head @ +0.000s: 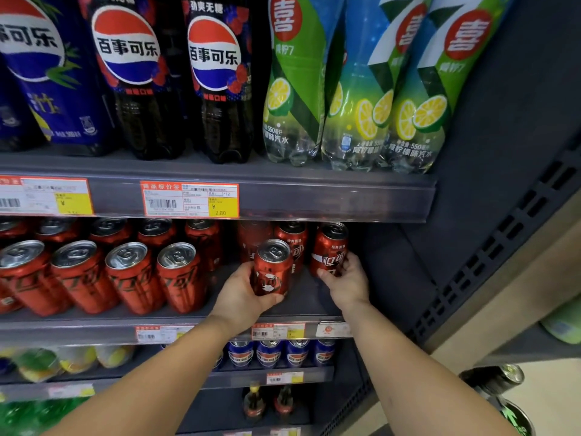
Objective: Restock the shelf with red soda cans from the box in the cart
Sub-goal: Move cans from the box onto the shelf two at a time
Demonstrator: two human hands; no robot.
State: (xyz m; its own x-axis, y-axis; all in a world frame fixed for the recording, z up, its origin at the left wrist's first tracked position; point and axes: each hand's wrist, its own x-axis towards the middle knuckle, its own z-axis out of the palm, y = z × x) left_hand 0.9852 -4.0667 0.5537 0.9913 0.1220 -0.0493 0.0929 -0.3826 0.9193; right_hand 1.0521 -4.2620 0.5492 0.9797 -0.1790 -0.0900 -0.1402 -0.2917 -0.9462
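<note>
Head view, close to the shelf [220, 328]

One wide-angle camera on the person's head faces forward and slightly down, near enough that both forearms reach in from the bottom edge; upper bottles [217, 80] lean outward from lens distortion. No second view.

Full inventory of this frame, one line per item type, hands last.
Dark cola plastic bottles: three, blue and black labels, top shelf left.
Green lemon-lime soda bottles: three, top shelf right.
Red aluminium soda cans: at least a dozen, two rows, middle shelf.
Orange and yellow price tags: several, on the shelf edges.
Blue cola cans: about four, shelf below.
Small dark bottles: two, lowest shelf.
Black and green cans: at least two, bottom right.
Left hand: grip on the front red can.
Right hand: grip on the rightmost red can.
</note>
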